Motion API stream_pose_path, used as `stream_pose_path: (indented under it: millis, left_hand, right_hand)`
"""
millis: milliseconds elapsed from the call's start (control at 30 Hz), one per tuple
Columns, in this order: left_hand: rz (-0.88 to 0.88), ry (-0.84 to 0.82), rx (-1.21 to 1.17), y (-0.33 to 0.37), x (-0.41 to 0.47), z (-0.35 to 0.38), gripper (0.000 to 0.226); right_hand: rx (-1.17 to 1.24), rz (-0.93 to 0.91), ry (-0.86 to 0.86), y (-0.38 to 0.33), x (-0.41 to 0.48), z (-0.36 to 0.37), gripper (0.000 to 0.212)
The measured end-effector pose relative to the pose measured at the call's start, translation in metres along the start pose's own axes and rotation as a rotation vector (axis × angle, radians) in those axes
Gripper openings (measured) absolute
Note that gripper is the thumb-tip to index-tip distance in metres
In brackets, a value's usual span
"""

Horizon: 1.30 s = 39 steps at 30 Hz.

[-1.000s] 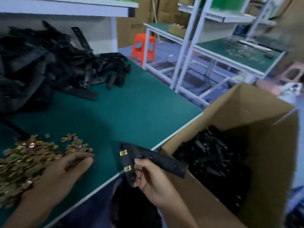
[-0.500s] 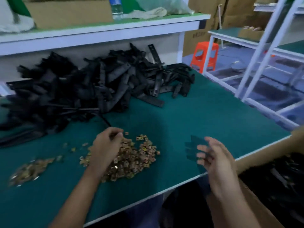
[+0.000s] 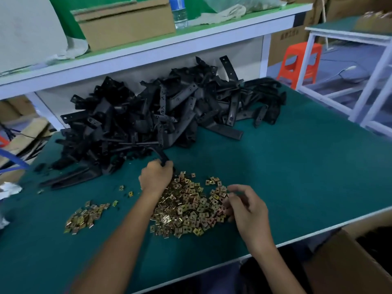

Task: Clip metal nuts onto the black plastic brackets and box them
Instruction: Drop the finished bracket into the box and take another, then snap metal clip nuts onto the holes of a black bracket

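Note:
A big heap of black plastic brackets [image 3: 169, 111] lies at the back of the green table [image 3: 307, 177]. In front of it sits a pile of gold metal nuts [image 3: 188, 206], with a smaller pile of nuts [image 3: 84, 217] to its left. My left hand [image 3: 156, 177] grips the near end of one black bracket [image 3: 160, 154] at the heap's front edge. My right hand [image 3: 244, 206] rests at the right side of the nut pile, fingers curled among the nuts; whether it pinches one is hidden. The cardboard box [image 3: 347, 264] shows at the lower right.
A white shelf [image 3: 148, 54] above the heap carries a cardboard carton [image 3: 125, 24], a water bottle [image 3: 179, 11] and rags. An orange stool [image 3: 301, 62] and a white-framed bench [image 3: 360, 66] stand to the right. Clutter lies beyond the table's left end.
My left hand moved from the nut pile up to the bracket heap and took hold of a bracket. My right hand, empty after dropping the finished bracket, came over to the nuts.

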<state>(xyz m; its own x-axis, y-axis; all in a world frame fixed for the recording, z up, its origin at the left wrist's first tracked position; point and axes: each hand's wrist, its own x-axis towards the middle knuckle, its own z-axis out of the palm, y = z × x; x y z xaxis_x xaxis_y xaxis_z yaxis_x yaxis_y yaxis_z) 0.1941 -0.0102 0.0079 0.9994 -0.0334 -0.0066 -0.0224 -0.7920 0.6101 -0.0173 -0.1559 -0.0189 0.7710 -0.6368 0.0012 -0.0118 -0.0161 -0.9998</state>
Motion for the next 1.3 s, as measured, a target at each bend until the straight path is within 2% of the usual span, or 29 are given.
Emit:
stream_pose_path:
  millis: [100,200,300,367,467,533,567,600,633,667,733,833,867,933,1033,1167,1233,1300]
  left_hand:
    - [0.029,-0.023,-0.272,0.004,-0.031,-0.013,0.029]
    - [0.092,-0.216,-0.477,0.019,-0.087,-0.029,0.025]
    - [0.171,-0.453,-0.455,0.029,-0.144,-0.041,0.029]
    - [0.276,-0.571,-0.353,0.032,-0.168,-0.044,0.031]
    - [0.437,-0.682,-0.257,0.040,-0.177,-0.048,0.048]
    - [0.456,-0.756,-0.310,0.045,-0.162,-0.051,0.068]
    - [0.439,-0.725,-0.329,0.046,-0.148,-0.047,0.071]
    - [0.432,-0.623,-0.301,0.044,-0.131,-0.040,0.067]
    - [0.446,-0.466,-0.205,0.041,-0.112,-0.030,0.060]
    - [0.469,-0.311,-0.062,0.037,-0.092,-0.019,0.049]
    - [0.470,-0.167,0.208,0.028,-0.059,0.003,0.034]
    - [0.470,-0.191,0.380,0.015,-0.033,0.027,0.032]
    - [0.491,-0.173,0.379,0.013,-0.029,0.030,0.029]
    - [0.490,-0.137,0.314,0.017,-0.028,0.030,0.017]
    - [0.417,-0.186,0.178,0.027,-0.038,0.017,0.004]
    - [0.278,-0.339,-0.274,0.028,-0.078,-0.007,0.005]
    - [0.217,-0.444,-0.498,0.024,-0.102,-0.013,0.011]
    - [0.155,-0.483,-0.668,0.021,-0.122,-0.014,0.013]
  right_hand:
    - [-0.065,-0.006,-0.021,0.003,0.000,0.001,0.033]
    - [-0.089,-0.100,-0.009,0.005,-0.002,0.001,0.038]
    - [-0.145,-0.239,0.034,0.008,-0.007,0.001,0.080]
    - [-0.225,-0.340,0.085,0.013,-0.008,0.001,0.090]
    - [-0.215,-0.370,0.138,0.016,-0.008,0.003,0.055]
    - [-0.110,-0.261,0.209,0.013,-0.007,0.004,0.020]
    - [-0.057,-0.169,0.218,0.012,-0.004,0.005,0.018]
    - [-0.033,-0.077,0.238,0.011,-0.003,0.004,0.049]
    - [-0.022,0.000,0.217,0.012,-0.002,0.001,0.071]
    - [-0.015,0.017,0.218,0.010,-0.002,0.000,0.078]
    - [0.017,0.008,0.213,0.008,-0.003,-0.001,0.065]
    - [0.116,0.000,0.169,0.006,-0.002,0.000,0.012]
    - [0.148,0.003,0.148,0.007,-0.001,0.000,0.006]
    - [0.180,0.006,0.127,0.006,-0.001,-0.001,0.011]
    - [0.243,0.019,0.114,0.002,-0.001,-0.003,0.005]
    - [0.378,0.080,0.061,-0.003,-0.001,-0.009,0.016]
    - [0.474,0.133,-0.039,-0.005,-0.002,-0.009,0.019]
    - [0.543,0.168,-0.138,-0.004,-0.005,-0.006,0.017]
